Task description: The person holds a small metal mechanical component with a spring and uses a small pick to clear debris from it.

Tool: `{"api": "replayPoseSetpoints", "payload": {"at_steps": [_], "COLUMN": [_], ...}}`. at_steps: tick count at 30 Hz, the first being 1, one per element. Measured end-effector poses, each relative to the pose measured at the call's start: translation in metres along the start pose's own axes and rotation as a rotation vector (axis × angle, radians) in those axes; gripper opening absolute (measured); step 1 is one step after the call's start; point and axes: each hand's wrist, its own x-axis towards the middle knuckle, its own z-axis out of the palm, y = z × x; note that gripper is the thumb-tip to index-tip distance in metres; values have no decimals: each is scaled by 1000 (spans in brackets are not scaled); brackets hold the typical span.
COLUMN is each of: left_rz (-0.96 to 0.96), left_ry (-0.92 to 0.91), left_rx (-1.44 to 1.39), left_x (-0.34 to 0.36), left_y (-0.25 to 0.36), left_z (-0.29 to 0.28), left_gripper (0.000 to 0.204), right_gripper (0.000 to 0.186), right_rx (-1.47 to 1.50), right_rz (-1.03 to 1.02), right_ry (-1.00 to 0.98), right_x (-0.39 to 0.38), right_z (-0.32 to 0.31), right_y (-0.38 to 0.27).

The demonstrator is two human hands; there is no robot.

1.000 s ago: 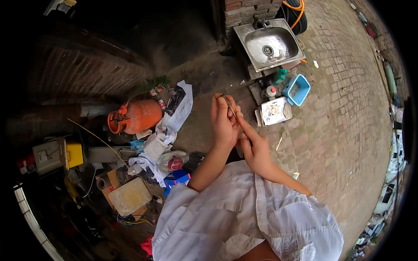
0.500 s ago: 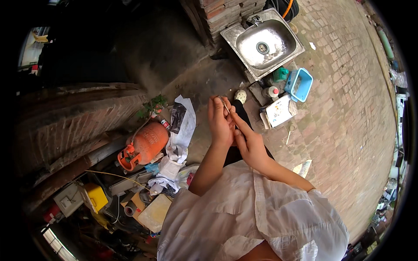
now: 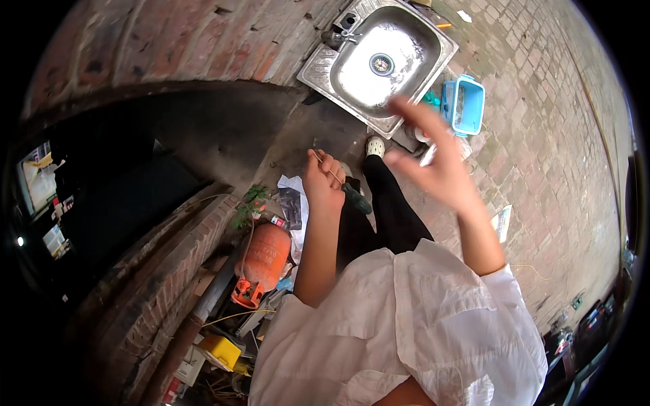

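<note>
In my left hand (image 3: 323, 183) is a screwdriver (image 3: 357, 199), its thin metal shaft lying across my curled fingers and its dark green handle sticking out below them. My right hand (image 3: 437, 166) is up and apart from it, fingers spread and blurred by motion, with nothing visible in its grasp. That hand passes in front of the near right corner of a steel sink (image 3: 318, 71). Partly hidden behind it are a white bottle and a white box.
A light blue basket (image 3: 472, 105) stands right of the sink. To the left are an orange gas cylinder (image 3: 265, 254), a small green plant (image 3: 250, 203) and a white sheet (image 3: 296, 237). A yellow container (image 3: 221, 352) lies lower left. Brick walls border the left side.
My hands have come apart; the right one has lifted away and opened toward the sink. The screwdriver stays in my left hand. The view has turned, bringing the sink higher and leftward.
</note>
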Motion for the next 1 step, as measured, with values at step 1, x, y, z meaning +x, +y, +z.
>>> {"api": "replayPoseSetpoints", "payload": {"at_steps": [1], "left_rz": [-44], "left_ry": [2], "left_rx": [11], "left_x": [15], "left_y": [2], "left_z": [8], "left_gripper": [33], "right_gripper": [65], "right_rx": [-4], "right_rz": [20], "right_ry": [13], "right_x": [7], "right_z": [-4], "right_y": [10]}}
